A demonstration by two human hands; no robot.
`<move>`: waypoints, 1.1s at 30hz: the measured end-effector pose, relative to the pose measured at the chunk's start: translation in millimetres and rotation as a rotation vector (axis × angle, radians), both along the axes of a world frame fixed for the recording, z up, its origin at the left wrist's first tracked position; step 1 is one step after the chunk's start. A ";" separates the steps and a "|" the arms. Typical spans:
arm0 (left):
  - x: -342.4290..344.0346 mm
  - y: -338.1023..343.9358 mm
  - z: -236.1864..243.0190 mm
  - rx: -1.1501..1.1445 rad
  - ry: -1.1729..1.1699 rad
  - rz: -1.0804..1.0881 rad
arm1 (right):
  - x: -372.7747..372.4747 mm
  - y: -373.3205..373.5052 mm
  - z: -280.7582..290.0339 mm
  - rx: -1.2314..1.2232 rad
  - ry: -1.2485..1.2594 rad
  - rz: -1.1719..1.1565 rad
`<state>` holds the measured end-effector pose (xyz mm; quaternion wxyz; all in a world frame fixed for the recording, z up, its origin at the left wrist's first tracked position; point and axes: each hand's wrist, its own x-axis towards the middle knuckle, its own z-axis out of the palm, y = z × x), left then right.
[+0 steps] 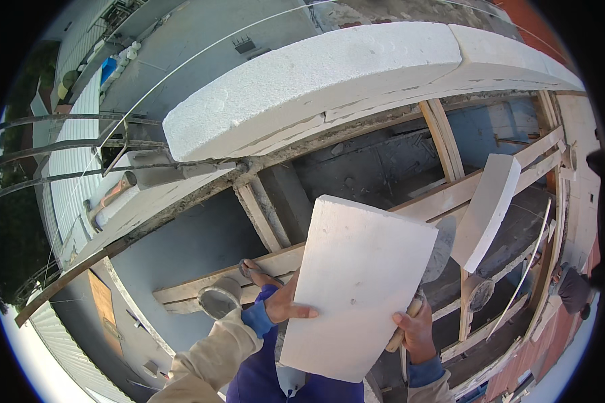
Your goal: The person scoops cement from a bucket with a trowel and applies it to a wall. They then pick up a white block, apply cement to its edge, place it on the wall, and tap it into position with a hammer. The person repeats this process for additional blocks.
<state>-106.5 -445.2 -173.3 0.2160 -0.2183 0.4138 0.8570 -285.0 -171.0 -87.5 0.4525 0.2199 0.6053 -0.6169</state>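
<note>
Well, the white block slants above gapped planks, its left edge pinched by the left hand, thumb in front, other fingers hidden. The right hand curls its fingers round a trowel against the opposite edge; that shared grip could slip. Room opens toward the white wall; another block crowds the right.

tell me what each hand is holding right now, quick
Left hand: closed on the left edge of the white block.
Right hand: closed around the trowel handle, at the block's right edge.
</note>
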 end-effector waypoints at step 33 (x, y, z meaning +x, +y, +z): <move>297.9 237.0 59.5 -0.368 -1.884 1.060 | 440.8 -389.6 -218.6 -0.280 1.374 2.977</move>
